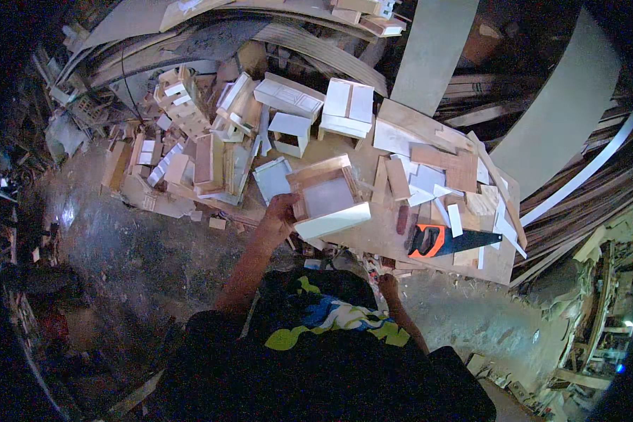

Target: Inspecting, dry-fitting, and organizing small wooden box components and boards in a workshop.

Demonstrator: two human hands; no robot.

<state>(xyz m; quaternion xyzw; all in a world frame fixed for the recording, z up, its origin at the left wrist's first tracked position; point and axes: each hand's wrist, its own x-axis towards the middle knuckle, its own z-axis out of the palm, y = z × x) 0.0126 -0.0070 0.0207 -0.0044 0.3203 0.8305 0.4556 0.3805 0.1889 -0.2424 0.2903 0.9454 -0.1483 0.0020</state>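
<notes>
My left hand (284, 211) grips the left side of a small wooden drawer (332, 220), an open box with bare wood sides, a pale bottom and a white front panel. The drawer is over the near part of the workbench, its open top facing up. Low beside my body, just off the bench's front edge, is my right hand (388, 285). Its fingers look curled in; whether anything is in them is hidden. To the right of the drawer lies a handsaw (464, 242) with an orange and black handle. A white panel (274, 181) lies behind my left hand.
Small white cabinets (348, 105) and wooden boxes (207, 162) crowd the back and left of the workbench (362, 246). Wood offcuts (443, 169) cover its right side. Long boards (436, 49) lean behind it, and scraps litter the floor (140, 260).
</notes>
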